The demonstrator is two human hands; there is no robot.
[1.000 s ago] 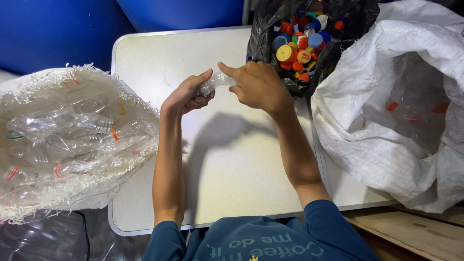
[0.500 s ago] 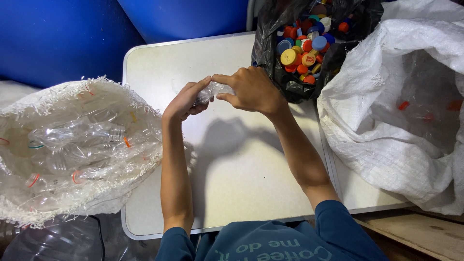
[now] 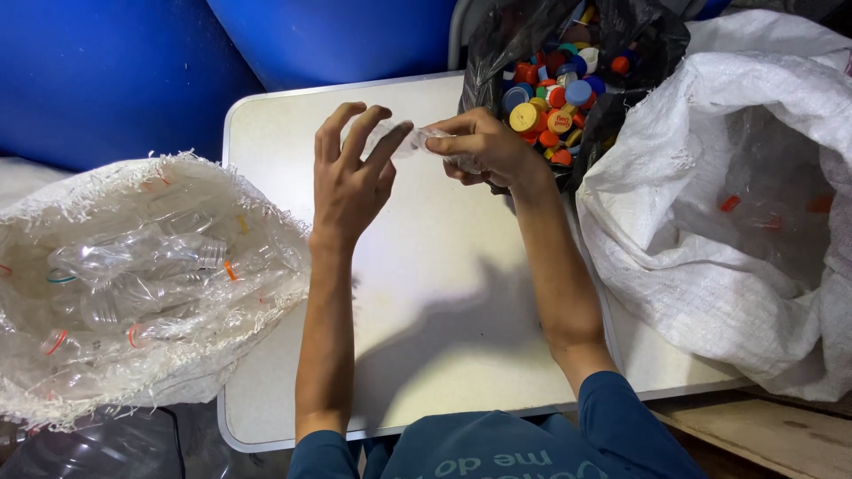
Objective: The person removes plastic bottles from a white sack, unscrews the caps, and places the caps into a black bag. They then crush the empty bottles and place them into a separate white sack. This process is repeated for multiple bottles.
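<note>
Head view. The right hand has its grip clamped on a clear bottle, held above the white surface just beside the black bag of coloured caps. The left hand has its fingers spread apart, their tips touching the bottle's near end without closing on it. At left, a white sack holds clear bottles with their neck rings on. At right, a second white sack stands open beside the surface. Blue drums stand behind.
</note>
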